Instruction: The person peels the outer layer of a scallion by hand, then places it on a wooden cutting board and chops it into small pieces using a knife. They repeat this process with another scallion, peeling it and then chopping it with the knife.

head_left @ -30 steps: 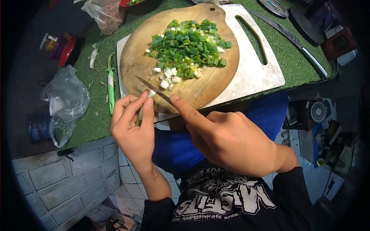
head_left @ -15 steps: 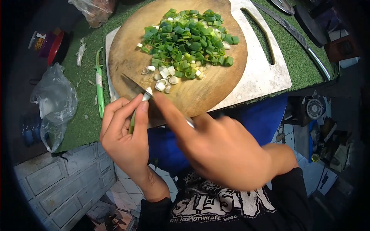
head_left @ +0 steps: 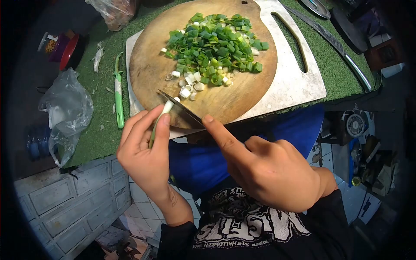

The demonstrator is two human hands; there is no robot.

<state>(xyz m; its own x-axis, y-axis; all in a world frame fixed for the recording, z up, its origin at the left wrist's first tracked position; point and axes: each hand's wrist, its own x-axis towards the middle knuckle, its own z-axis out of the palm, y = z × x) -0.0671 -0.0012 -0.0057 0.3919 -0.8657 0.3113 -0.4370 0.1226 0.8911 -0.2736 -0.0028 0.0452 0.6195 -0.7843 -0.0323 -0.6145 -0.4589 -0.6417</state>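
Observation:
My left hand pinches a green onion between thumb and fingers, its white end pointing up over the near left of the round wooden board. In my right hand is a knife, its handle hidden in the fist and my index finger stretched along the back of the blade. The blade crosses the onion's white tip. Just beyond it lie white slices, and farther up the board spreads a heap of chopped green onion.
Under the wooden board is a white cutting board with a handle slot. A green-handled peeler and a clear plastic bag lie to the left on green matting. A long knife rests at the right.
The knife and my right hand have shifted right and drawn back slightly, showing more of the blade. My left hand still grips the green onion. The whole view has shifted a little.

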